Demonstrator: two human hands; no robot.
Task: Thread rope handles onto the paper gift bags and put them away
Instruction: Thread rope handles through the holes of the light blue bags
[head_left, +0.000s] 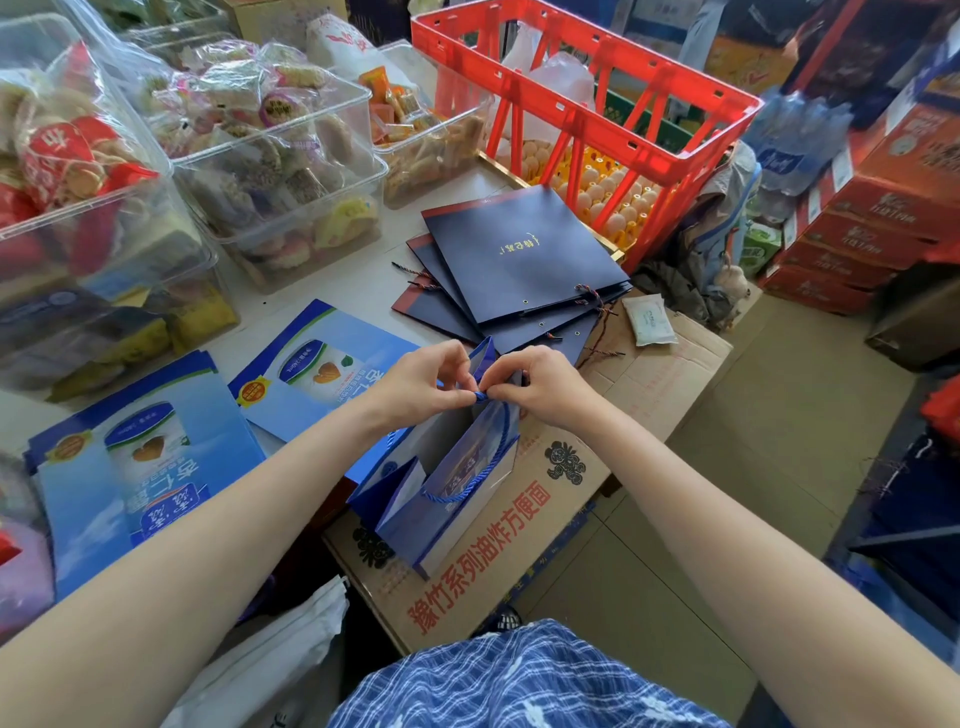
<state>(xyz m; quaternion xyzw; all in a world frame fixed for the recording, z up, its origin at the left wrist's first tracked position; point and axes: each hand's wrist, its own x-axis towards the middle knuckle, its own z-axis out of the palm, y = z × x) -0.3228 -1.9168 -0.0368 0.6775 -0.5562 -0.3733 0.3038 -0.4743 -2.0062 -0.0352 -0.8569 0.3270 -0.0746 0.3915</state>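
Pinching blue rope handle (480, 396), left hand (421, 382) and right hand (540, 387); glossy blue bag (457, 488) half-open.

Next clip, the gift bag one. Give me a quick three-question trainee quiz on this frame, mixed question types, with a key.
1. True or false: the left hand and the right hand both pinch the blue rope end.
2. The dark navy bags lie: A) in the red crate B) fanned flat on the table C) on the floor.
3. What does the open blue bag stand on?

Key: 1 true; 2 B; 3 a printed cardboard box.
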